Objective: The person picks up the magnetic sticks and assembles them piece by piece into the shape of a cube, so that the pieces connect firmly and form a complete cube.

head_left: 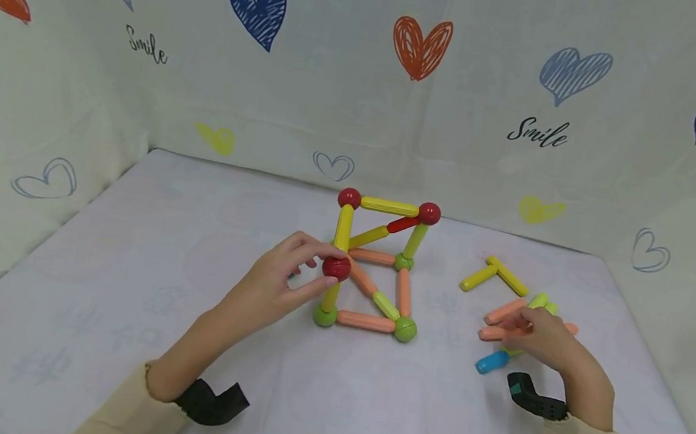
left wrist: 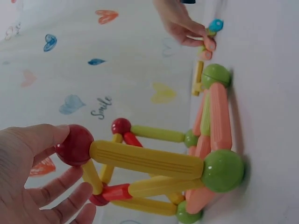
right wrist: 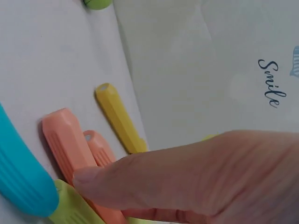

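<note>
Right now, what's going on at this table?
A person's left hand pinches a red ball at the near left top corner of a frame of rods and balls. The right hand seems to pinch a salmon rod among loose rods on the right. The near right green ball has no upright.

The right hand (head_left: 548, 338) is hiding parts of the salmon sticks (head_left: 504, 311) beneath it, while in its wrist view the left edge is cropping the blue stick (right wrist: 21, 170) beside it and the top edge a green ball (right wrist: 97, 3) well apart from it.
</note>
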The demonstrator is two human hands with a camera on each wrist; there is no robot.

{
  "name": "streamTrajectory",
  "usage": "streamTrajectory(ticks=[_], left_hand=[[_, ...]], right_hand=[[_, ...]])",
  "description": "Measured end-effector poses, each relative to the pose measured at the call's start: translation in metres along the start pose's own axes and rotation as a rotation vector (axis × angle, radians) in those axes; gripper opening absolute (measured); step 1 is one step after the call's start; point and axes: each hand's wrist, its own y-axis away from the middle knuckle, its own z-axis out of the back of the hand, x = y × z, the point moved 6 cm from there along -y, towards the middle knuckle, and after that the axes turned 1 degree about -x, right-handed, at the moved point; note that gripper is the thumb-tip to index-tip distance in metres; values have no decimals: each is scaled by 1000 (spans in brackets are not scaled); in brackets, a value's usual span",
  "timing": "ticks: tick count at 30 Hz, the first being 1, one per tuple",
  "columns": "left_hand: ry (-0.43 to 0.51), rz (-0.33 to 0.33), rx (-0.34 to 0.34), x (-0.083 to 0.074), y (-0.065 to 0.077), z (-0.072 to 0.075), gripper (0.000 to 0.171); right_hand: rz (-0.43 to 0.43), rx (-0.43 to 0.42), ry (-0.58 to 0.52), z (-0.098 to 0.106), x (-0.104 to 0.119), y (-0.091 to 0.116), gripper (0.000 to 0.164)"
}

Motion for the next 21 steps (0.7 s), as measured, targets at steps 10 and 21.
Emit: streamTrajectory(ticks=[10, 21], left_hand=[[29, 3, -6, 1, -1, -1, 37], [55, 2, -6, 4, -2, -3, 37]], right_hand=[[-47, -25, 93, -6, -15, -11, 16], [-92, -19, 158, -7, -14, -10, 15]])
